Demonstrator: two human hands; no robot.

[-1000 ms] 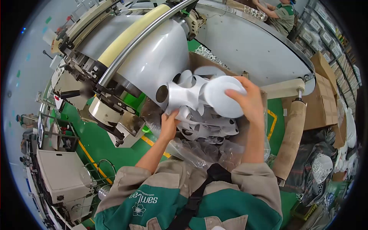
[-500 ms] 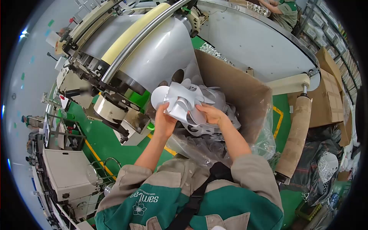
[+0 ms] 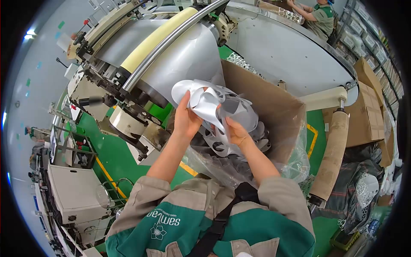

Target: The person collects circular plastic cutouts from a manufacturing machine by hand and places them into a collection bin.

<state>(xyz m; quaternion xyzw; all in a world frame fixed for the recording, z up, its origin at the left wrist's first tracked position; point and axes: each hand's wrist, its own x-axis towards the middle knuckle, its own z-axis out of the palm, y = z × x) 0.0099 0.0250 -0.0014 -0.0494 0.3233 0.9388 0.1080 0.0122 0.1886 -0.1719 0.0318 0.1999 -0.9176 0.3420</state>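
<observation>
The fingers [image 3: 185,103] of the left hand [image 3: 186,122] were clenched on the left edge of a crumpled bundle of white punched sheet [image 3: 212,103]. The right hand [image 3: 236,133] grasped its underside, fingers curled into the folds. The bundle was held at about 12 o'clock from the wrists, above the open cardboard box [image 3: 265,100] and not inside it. Below the hands, more punched offcuts [image 3: 220,147] already lay heaped in the box's clear plastic liner [image 3: 295,165], so part of the gathering looked done and this handful was not yet put down. The machine's cream roller [image 3: 156,40] ran at 10 o'clock, and a co-worker [image 3: 319,19] sat at 1 o'clock.
</observation>
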